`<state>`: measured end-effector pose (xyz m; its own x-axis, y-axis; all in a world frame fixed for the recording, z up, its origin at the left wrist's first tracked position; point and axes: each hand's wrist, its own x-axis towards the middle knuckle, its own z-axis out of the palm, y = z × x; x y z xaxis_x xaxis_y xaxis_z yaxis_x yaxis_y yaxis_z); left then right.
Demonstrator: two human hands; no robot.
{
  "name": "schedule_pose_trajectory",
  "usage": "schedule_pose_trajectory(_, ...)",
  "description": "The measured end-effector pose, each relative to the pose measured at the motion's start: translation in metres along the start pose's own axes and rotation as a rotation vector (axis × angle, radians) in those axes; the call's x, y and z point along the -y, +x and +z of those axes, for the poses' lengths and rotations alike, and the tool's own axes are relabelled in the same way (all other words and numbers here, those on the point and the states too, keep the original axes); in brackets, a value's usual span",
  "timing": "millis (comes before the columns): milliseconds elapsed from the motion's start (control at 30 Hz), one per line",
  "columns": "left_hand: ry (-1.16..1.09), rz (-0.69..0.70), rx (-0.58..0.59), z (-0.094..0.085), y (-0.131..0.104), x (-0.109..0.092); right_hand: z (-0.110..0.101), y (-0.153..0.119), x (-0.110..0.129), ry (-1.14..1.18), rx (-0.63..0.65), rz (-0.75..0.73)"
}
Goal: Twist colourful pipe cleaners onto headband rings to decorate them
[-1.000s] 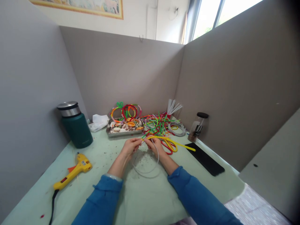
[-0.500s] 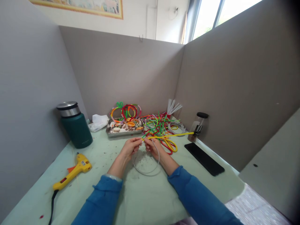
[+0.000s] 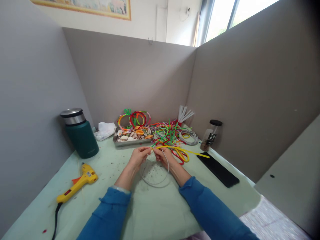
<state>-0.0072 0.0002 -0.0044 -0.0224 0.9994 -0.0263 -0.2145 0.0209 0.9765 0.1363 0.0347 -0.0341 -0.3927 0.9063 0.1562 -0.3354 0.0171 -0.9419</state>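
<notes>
Pinching, with left hand [image 3: 137,158] and right hand [image 3: 162,157] almost meeting at the fingertips, a thin grey wire hoop [image 3: 156,187] looping between the wrists, plus a yellow pipe cleaner [image 3: 190,152] stretching lengthwise rightward past the nearer right hand.

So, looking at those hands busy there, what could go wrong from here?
The thin grey loop curves between the left hand and right hand; if the fingertip grip slips, it might spring away. The yellow pipe cleaner juts past the right hand, so its free end could snag. The left sleeve might bump the glue gun; whether that's hot, I can't tell.
</notes>
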Motion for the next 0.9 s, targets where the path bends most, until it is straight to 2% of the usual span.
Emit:
schedule_pose_trajectory(233, 0.034, -0.015, -0.03, 0.002, -0.001, -0.002, -0.003, -0.005, 0.011, -0.192, -0.017, -0.144)
schedule_pose_trajectory(433, 0.043, -0.034, 0.016, -0.001, -0.001, 0.001, -0.003, -0.007, 0.018, -0.374, -0.042, -0.235)
schedule_pose_trajectory(567, -0.003, -0.04, 0.092, -0.003, 0.001, 0.005, -0.002, -0.006, 0.02, -0.404, -0.094, -0.214)
schedule_pose_trajectory(700, -0.034, -0.096, 0.097, -0.003, 0.0, 0.004, -0.002, -0.005, 0.019, -0.401, -0.124, -0.172)
schedule_pose_trajectory(900, -0.049, -0.185, 0.13, -0.002, -0.003, 0.001, -0.009, -0.001, 0.014, -0.326, -0.026, -0.178)
